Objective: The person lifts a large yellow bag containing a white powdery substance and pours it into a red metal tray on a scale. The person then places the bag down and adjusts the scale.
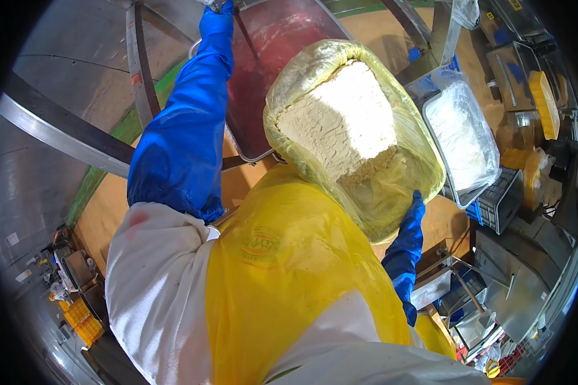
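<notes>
My left hand, in a long blue glove, reaches to the top edge, its fingers at a greyish object that is partly cut off. Below and to its right lies a metal tray with red, wet contents. A tub lined with yellowish plastic film stands in front of my body, partly over the tray's corner. Pale powder fills much of it, brightly lit on one side. My right hand, also gloved in blue, is at the tub's near right rim; its grip is largely hidden.
Right of the tub stands a grey tray lined with clear plastic and holding white material, above a dark crate. Metal frame bars cross the left side. A metal stand is at lower right.
</notes>
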### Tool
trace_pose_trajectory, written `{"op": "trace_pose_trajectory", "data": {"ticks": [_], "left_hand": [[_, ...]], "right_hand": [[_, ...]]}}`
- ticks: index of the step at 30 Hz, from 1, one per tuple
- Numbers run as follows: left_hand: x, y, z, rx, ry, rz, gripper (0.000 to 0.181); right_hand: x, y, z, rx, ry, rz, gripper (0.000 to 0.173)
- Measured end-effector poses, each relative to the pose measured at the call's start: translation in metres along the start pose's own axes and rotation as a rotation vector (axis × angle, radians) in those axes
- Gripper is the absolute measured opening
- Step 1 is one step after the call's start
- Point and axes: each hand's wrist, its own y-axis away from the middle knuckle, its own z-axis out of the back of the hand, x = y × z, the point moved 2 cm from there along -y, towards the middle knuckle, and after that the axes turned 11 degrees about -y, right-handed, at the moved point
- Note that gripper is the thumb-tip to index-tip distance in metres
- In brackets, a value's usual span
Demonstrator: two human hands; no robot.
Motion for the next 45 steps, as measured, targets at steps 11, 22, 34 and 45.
{"op": "trace_pose_trajectory", "data": {"ticks": [11,22,34,45], "left_hand": [[-0.008,0.003,-0.007,0.043,-0.071,0.030,0.052],[-0.008,-0.002,-0.016,0.063,-0.051,0.064,0.051],[-0.017,-0.004,-0.023,0.032,-0.081,0.028,0.047],[-0.026,0.003,-0.024,-0.017,-0.059,0.058,0.044]], "right_hand": [[-0.001,-0.002,0.001,0.007,-0.002,0.000,0.050],[-0.001,-0.010,0.008,0.027,0.013,-0.013,0.051],[0.000,-0.013,0.004,0.005,-0.001,-0.030,0.049],[0.002,-0.017,0.005,-0.015,0.017,-0.007,0.050]]}}
